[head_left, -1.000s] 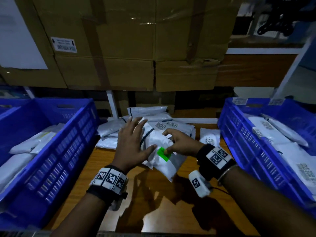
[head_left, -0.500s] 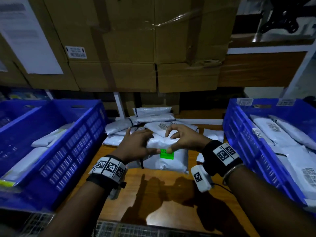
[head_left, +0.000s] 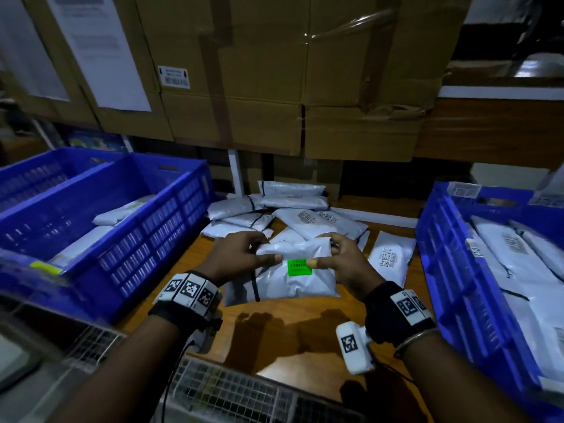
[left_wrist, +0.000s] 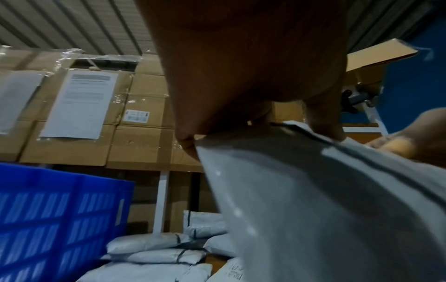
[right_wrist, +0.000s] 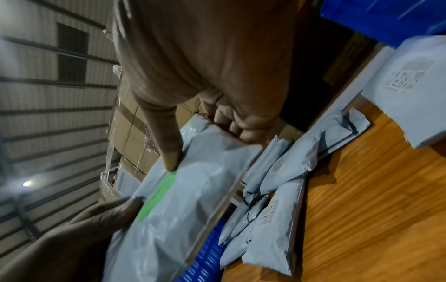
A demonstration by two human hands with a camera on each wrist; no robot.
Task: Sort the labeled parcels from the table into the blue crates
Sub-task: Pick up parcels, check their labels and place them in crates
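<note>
Both hands, left (head_left: 241, 254) and right (head_left: 341, 264), pinch the top edge of a green-labelled parcel (head_left: 293, 279) above the surface (head_left: 305, 331), thumbs in front.

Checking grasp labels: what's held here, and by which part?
Both hands, left hand and right hand, pinch the green-labelled parcel along its top edge.

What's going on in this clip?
A person is sorting white parcels at a wooden table. Both hands hold one parcel with a green label, the left hand and right hand pinching its top edge. More parcels lie in a pile behind it. The blue crates on the left and right already hold parcels.
</note>
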